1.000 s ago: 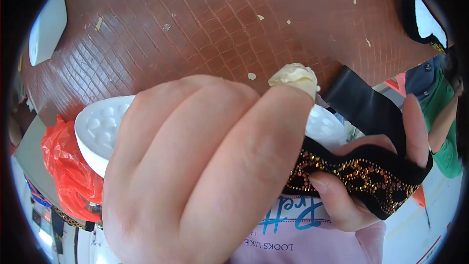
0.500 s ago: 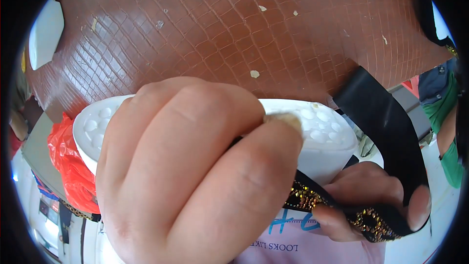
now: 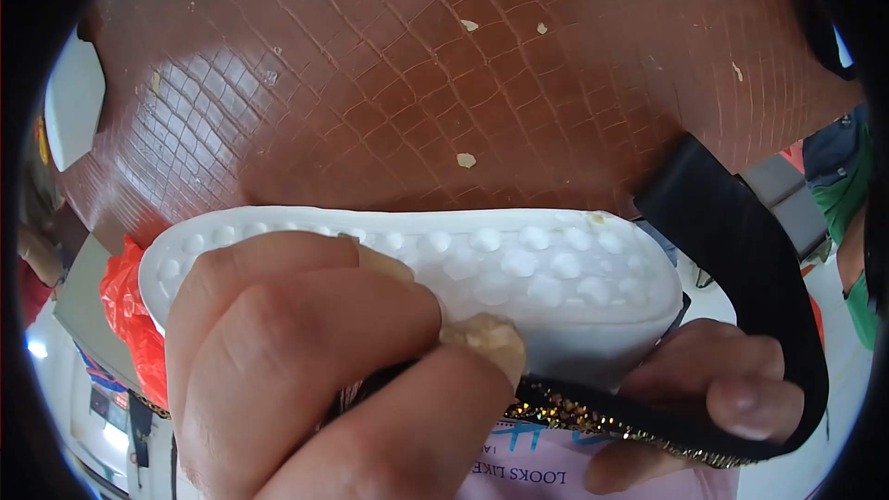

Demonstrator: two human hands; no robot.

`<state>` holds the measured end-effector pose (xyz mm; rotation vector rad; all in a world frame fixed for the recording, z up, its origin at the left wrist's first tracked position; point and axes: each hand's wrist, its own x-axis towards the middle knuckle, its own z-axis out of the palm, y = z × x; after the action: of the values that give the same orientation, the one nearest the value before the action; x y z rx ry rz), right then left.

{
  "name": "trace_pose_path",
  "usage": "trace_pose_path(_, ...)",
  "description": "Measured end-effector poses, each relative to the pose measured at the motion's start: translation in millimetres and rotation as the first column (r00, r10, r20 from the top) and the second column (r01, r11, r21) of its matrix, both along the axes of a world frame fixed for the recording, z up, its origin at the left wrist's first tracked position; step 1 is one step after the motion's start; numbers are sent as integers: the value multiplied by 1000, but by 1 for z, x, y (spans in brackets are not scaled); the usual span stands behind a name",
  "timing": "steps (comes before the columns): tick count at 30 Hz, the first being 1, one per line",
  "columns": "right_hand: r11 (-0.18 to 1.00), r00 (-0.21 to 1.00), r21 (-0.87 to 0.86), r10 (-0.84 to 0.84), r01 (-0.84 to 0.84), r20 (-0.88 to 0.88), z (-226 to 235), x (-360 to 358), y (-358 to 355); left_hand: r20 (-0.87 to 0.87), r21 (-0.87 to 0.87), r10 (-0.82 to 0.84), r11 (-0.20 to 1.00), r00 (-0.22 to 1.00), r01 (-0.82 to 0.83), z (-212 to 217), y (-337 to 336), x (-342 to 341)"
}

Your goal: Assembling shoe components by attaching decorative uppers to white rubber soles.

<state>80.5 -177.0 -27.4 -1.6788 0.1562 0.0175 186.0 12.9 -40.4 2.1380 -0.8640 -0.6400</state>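
I hold a sandal close to the camera, its white bumpy sole (image 3: 537, 268) facing me. A black strap (image 3: 741, 259) loops off its right end, and a gold glitter trim (image 3: 593, 418) runs along its lower edge. My left hand (image 3: 306, 361) fills the lower left, fingers curled on the sole's near edge. One fingertip, coated in dried yellowish glue (image 3: 486, 338), presses where strap meets sole. My right hand (image 3: 713, 398) grips the strap and the sole's right end from below.
A brown crocodile-textured sheet (image 3: 444, 74) with pale flecks fills the background. A red plastic bag (image 3: 125, 315) sits at the left. A pink printed package (image 3: 574, 468) lies under the hands. A person in green (image 3: 847, 222) is at the right edge.
My left hand has dropped lower, uncovering most of the white sole. The glue-coated fingertip moved from above the sole down to its lower edge by the strap.
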Motion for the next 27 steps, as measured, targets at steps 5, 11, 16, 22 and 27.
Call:
trace_pose_path(5,995,998,-100,5,-11,-59,-1,7,-4,12,-7,27,1000,1000,-27,2,2,-6)
trace_pose_path(11,991,998,-122,55,-59,-34,-9,5,-7,17,1,56,998,998,-56,2,5,-10)
trace_pose_path(16,961,966,-114,257,-252,34,-4,2,-20,18,46,62,997,998,-63,2,8,-11)
trace_pose_path(22,916,929,-226,359,-331,92,2,5,-28,3,65,26,998,1000,-27,3,-4,-2)
trace_pose_path(27,935,942,-122,336,-334,-4,1,5,-28,-2,115,16,993,1000,-15,6,-3,-3)
